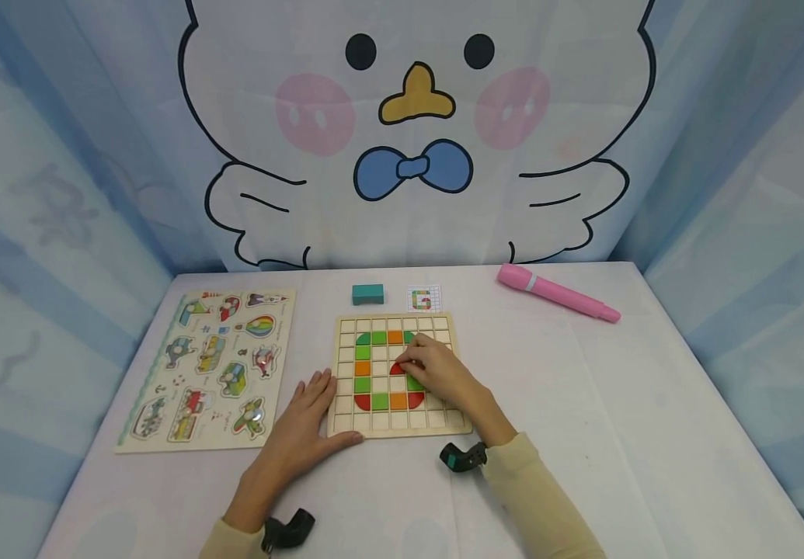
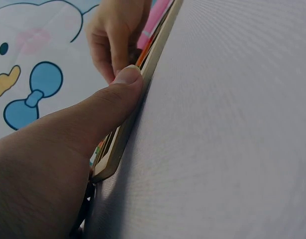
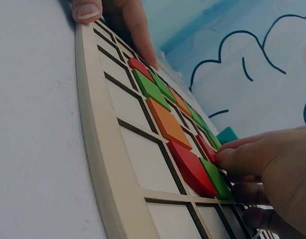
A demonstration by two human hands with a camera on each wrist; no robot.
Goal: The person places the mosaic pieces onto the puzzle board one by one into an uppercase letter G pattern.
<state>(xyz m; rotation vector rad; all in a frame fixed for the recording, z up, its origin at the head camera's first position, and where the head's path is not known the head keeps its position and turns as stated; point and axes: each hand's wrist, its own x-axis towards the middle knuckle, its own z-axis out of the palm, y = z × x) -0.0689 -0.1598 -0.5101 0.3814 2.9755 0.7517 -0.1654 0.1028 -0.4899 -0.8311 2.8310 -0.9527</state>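
A wooden grid board (image 1: pixel 450 423) lies mid-table, with green, orange and red tiles set in some squares, such as an orange tile (image 3: pixel 168 124). The left hand (image 1: pixel 307 431) rests at its near left corner, fingers straight along the left side and thumb (image 2: pixel 105 107) on the front edge. Over the right part of the board, the right hand (image 1: pixel 443 376) pinches a red rounded tile (image 3: pixel 206 148) between thumb and fingers, low at an inner square. In the head view the fingers partly hide that tile and a green tile (image 1: pixel 414 383) beside it.
A pattern card (image 1: pixel 424 299) and a teal block (image 1: pixel 368 294) lie behind the board. At left is a picture puzzle board (image 1: pixel 220 427). A pink pen-shaped object (image 1: pixel 558 293) lies at back right. A printed curtain (image 1: pixel 408 233) hangs behind the table.
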